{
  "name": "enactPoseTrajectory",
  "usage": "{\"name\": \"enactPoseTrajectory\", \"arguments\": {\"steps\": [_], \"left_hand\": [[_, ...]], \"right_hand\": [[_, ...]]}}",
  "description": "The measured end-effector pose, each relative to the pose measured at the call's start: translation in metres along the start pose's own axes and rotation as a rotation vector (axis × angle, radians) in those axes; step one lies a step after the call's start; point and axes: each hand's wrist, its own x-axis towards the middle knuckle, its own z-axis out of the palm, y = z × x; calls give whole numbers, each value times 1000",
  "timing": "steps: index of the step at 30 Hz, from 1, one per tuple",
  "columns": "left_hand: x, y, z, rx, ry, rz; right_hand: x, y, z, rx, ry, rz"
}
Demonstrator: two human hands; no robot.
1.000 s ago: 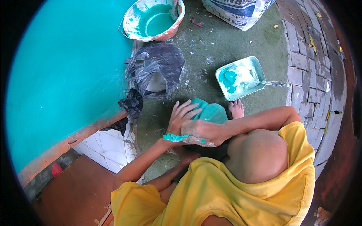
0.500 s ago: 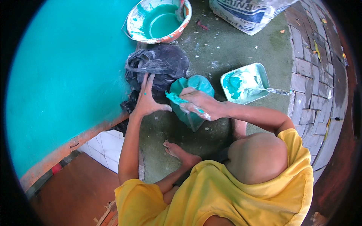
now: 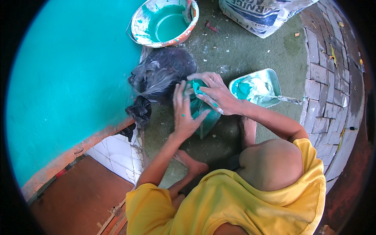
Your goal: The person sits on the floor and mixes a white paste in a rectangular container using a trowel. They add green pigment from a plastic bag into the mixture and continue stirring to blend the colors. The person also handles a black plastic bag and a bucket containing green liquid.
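Observation:
A teal plastic bag (image 3: 206,119) stands on the green floor in front of my bent knees. My left hand (image 3: 183,111) holds the bag's left side, with the fingers stretched up along it. My right hand (image 3: 214,91) is closed on the top of the bag, and a thin paint-smeared strip (image 3: 208,100) runs under its palm. Both hands carry teal specks. A crumpled black plastic bag (image 3: 162,72) lies just beyond my left fingertips, touching the teal bag.
A pale tray (image 3: 274,80) of teal and white paste, with a putty knife (image 3: 290,100) in it, sits right of my hands. A bucket (image 3: 138,24) of teal paint and a white sack (image 3: 260,15) stand farther off. A teal wall (image 3: 66,74) rises at left, above white tiles (image 3: 115,150). Brick paving (image 3: 327,82) lies at right.
The teal bag and my right hand have moved up toward the black bag. My left hand went out to the black bag, then came back onto the teal bag's side.

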Motion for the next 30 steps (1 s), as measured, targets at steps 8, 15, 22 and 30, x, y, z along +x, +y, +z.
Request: {"name": "enactPoseTrajectory", "arguments": {"steps": [8, 15, 22, 30], "left_hand": [[8, -10, 71, -583, 94, -200], [15, -7, 64, -490, 7, -203], [39, 29, 14, -45, -125, -117], [53, 26, 7, -260, -415, -158]], "right_hand": [[8, 14, -15, -128, -152, -49], [22, 50, -51, 42, -393, 41], [75, 200, -67, -274, 54, 546], [59, 242, -56, -415, 50, 675]]}}
